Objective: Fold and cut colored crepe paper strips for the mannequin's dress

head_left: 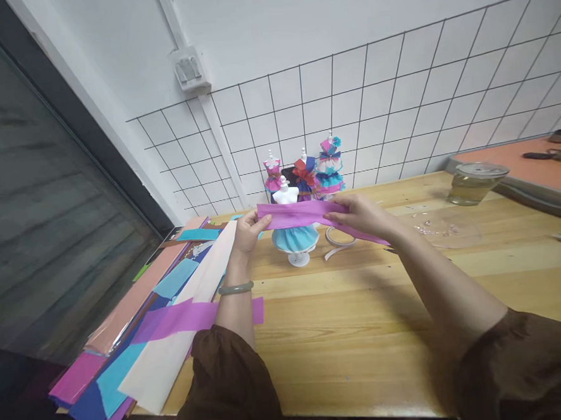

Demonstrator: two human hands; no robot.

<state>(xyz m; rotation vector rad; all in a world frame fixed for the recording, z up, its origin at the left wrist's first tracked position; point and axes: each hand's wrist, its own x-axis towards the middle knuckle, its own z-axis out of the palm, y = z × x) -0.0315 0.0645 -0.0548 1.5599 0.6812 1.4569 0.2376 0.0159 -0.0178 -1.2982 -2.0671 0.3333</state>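
From my remote feed, the pale wooden table (pixel 346 345) fills the lower middle and right of the frame, backed by a black wire grid (pixel 302 107) against the white wall. At lower left I see a long stack of coloured paper-like sheets (pixel 133 295), peach, blue, cream and magenta, with a short purple band (pixel 173 321) lying across it and passing beneath the left forearm.

Above centre, three small dress forms in bright ruffled outfits (pixel 329 169) stand near the grid. In front of them, at the centre, is a white miniature dress form (pixel 286 196) wearing a light-blue gathered skirt (pixel 295 239). I judge it part done: the skirt is on, while the visible upper torso is bare.

The long purple crepe-like strip (pixel 300 215) is stretched across the middle of that form; I can't tell whether they touch, but it looks unfastened. My left hand (pixel 247 232) pinches one end; my right hand (pixel 354 212) grips it farther along, its tail trailing under the wrist. Just right of the skirt lies a coil of narrow white ribbon (pixel 331 255).
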